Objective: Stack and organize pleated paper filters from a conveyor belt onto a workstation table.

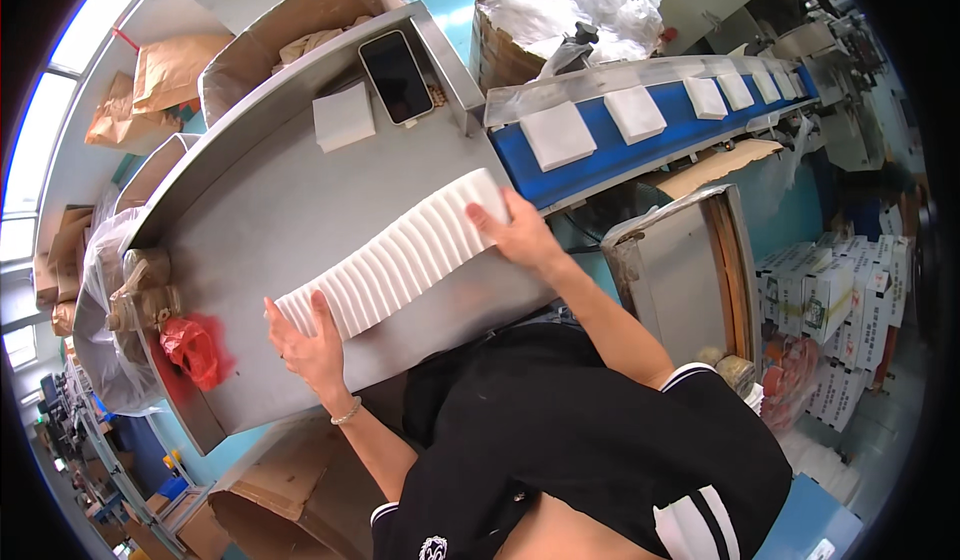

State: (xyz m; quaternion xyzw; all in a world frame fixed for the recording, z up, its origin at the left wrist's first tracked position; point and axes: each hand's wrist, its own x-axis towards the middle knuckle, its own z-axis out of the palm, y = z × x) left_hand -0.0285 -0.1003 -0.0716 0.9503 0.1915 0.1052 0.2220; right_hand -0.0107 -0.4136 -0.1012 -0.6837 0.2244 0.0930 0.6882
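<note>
While left fingers [322, 312], right fingers [487, 223] pinch white stack [390, 264] at ends, steel tabletop [240, 215] leaves room toward raised rim [300, 78].

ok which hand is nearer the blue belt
Right. The right hand holds the white stack at the end near the blue belt; the left hand is at the stack's far end.

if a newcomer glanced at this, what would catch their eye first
Probably the long row of white pieces held between left hand and right hand, slanting across the metal table. Next, the blue conveyor belt at upper right, with spaced white stacks on it. The red plastic bag stands out at the table's left end.
</note>
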